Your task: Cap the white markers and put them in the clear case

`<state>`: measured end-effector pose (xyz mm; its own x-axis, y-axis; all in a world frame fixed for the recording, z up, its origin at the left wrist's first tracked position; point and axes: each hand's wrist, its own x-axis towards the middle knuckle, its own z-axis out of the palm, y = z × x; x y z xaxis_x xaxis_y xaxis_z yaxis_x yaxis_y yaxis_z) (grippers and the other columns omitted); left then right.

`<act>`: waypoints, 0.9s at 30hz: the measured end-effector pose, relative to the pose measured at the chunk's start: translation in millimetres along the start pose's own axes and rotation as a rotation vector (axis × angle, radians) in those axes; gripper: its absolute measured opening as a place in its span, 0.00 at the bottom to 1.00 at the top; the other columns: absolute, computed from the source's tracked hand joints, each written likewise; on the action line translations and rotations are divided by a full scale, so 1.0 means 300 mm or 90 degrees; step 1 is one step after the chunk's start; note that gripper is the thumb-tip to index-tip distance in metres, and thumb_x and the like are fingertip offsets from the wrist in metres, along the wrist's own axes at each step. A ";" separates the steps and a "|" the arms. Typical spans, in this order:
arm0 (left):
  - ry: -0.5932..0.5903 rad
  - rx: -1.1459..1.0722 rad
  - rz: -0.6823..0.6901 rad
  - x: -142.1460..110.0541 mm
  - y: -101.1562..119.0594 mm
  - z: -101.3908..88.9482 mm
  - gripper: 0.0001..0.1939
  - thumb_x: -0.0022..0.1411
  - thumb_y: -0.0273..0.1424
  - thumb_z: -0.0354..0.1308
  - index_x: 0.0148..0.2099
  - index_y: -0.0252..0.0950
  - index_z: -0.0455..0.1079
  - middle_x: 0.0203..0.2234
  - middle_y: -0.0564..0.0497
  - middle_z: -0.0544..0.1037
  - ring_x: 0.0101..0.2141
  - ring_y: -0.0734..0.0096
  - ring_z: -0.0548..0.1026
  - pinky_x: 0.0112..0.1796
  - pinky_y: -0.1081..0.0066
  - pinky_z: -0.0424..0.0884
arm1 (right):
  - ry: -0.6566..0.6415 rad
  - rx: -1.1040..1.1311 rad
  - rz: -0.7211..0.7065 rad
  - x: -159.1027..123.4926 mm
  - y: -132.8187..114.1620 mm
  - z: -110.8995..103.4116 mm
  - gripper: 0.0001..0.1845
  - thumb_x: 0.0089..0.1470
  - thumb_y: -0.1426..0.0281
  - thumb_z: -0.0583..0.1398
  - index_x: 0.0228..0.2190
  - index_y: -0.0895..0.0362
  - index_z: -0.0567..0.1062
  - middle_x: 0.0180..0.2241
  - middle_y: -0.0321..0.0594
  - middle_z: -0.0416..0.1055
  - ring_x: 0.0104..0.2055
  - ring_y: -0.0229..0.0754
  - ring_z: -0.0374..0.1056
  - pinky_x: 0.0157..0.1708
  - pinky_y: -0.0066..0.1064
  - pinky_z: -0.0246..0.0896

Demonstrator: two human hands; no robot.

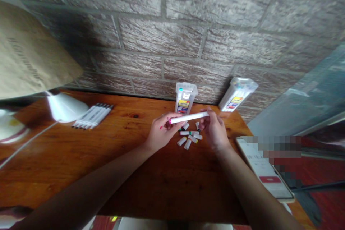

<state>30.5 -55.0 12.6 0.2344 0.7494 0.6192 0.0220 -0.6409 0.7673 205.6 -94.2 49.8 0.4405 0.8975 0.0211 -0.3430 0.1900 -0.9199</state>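
I hold a white marker (189,117) level between my two hands, above the wooden table (107,158) and toward its back edge. My left hand (161,132) has its fingers curled around the marker's pink-tipped end, and my right hand (212,129) pinches the other end between thumb and fingertips. Right under the marker, a scatter of small caps (190,137) lies on the wood between my hands. Behind them an upright clear marker box (184,99) stands at the back edge, and a second box (237,94) leans against the brick wall near the back right corner. A row of markers (93,116) lies toward the back left, beside a white lamp base (66,107). A phone (265,172) rests along the right edge.
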 end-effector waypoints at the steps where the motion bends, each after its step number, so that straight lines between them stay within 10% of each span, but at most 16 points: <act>1: -0.007 0.006 0.005 -0.001 0.007 0.001 0.11 0.61 0.34 0.67 0.44 0.35 0.78 0.34 0.48 0.83 0.30 0.74 0.79 0.31 0.77 0.73 | -0.004 0.007 0.005 0.000 0.001 0.000 0.16 0.46 0.58 0.68 0.29 0.58 0.77 0.16 0.30 0.64 0.17 0.32 0.55 0.16 0.26 0.50; 27: -0.016 0.019 -0.001 0.001 0.000 0.005 0.12 0.63 0.36 0.65 0.46 0.34 0.78 0.35 0.46 0.84 0.32 0.71 0.80 0.34 0.75 0.75 | -0.088 0.088 -0.009 -0.014 0.009 -0.002 0.13 0.50 0.58 0.60 0.30 0.55 0.75 0.18 0.30 0.62 0.17 0.32 0.54 0.17 0.27 0.48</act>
<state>32.0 -54.9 12.4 0.2590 0.7459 0.6136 0.0514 -0.6451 0.7624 203.2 -97.8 47.2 0.3315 0.9386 0.0958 -0.4519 0.2471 -0.8572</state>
